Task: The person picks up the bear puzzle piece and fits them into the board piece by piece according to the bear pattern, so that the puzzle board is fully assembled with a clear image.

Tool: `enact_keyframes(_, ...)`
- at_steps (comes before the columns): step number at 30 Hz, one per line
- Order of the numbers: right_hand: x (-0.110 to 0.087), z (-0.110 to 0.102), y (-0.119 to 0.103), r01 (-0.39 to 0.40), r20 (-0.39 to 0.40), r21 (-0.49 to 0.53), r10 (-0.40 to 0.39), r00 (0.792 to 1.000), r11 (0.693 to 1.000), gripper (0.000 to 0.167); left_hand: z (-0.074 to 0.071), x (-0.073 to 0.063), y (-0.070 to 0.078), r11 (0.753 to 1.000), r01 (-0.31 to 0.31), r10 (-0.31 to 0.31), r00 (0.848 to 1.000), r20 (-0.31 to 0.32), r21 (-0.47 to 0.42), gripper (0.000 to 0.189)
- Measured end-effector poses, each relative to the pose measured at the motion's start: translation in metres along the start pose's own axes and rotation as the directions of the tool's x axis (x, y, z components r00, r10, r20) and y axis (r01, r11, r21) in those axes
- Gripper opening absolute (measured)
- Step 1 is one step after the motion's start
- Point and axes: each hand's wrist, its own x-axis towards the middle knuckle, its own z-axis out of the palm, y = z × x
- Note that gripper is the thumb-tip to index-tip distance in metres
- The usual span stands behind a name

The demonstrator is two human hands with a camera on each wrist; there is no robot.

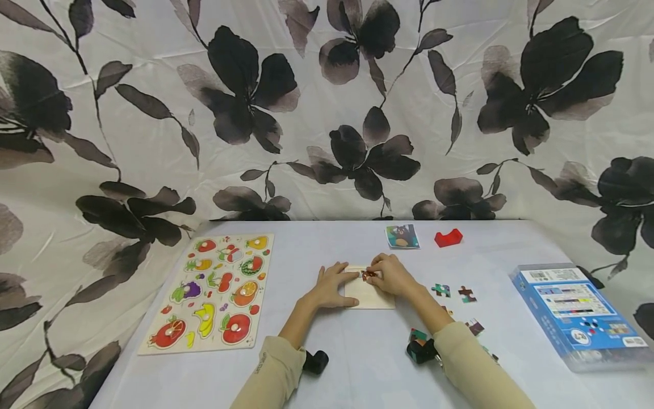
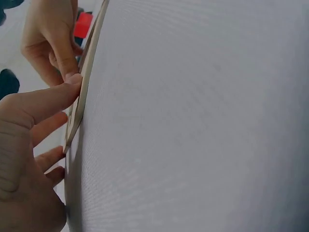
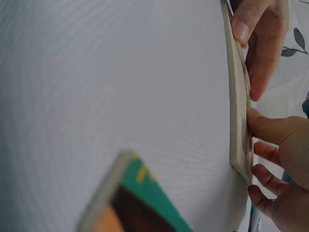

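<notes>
A pale wooden puzzle board (image 1: 375,298) lies in the middle of the table, with a small brown puzzle piece (image 1: 366,275) near its top edge. My right hand (image 1: 393,275) pinches that piece between thumb and fingers. At the board's left side, my left hand (image 1: 331,287) rests with spread, fairly straight fingers; its thumb touches the near part, the index finger reaches over the top. In the left wrist view the left thumb (image 2: 58,99) presses the board's rim (image 2: 83,96). Fingers hide part of the piece in both wrist views.
Loose puzzle pieces (image 1: 467,293) lie to the right, some partly behind the right forearm. A picture card (image 1: 402,236) and a red object (image 1: 448,238) sit at the back. On the left is a fruit puzzle board (image 1: 214,295); at far right, a blue box (image 1: 577,312).
</notes>
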Motion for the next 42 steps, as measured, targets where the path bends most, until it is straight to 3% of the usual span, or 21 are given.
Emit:
enact_keyframes(11, 0.003, 0.000, 0.000, -0.104, -0.027, 0.090, 0.107, 0.994, 0.991, 0.014, -0.005, 0.000, 0.009, 1.000, 0.013, -0.013, 0.999, 0.046, 0.014, 0.065)
enact_keyframes(20, 0.002, -0.001, 0.006, 0.023, -0.006, 0.159, -0.022, 1.000, 0.987, 0.017, -0.010, 0.000, 0.016, 0.999, 0.026, -0.028, 0.997, 0.076, 0.036, 0.066)
enact_keyframes(29, 0.000, -0.004, 0.010, -0.025, -0.030, 0.204, 0.032, 0.999, 0.979, 0.019, -0.012, 0.004, 0.017, 0.998, -0.009, 0.002, 0.992, 0.126, 0.057, 0.068)
enact_keyframes(33, -0.003, -0.010, 0.013, -0.073, -0.032, 0.274, 0.085, 0.996, 0.959, 0.023, -0.013, 0.005, 0.017, 0.997, -0.010, 0.001, 0.991, 0.132, 0.071, 0.069)
enact_keyframes(37, -0.019, -0.024, 0.020, -0.153, -0.068, 0.350, 0.187, 0.980, 0.924, 0.025, -0.010, 0.005, 0.016, 0.997, -0.016, 0.007, 0.993, 0.114, 0.077, 0.068)
enact_keyframes(42, -0.050, -0.047, 0.036, -0.272, -0.056, 0.277, 0.298, 0.953, 0.922, 0.030, -0.005, 0.005, 0.011, 0.997, -0.018, 0.012, 0.997, 0.080, 0.071, 0.072)
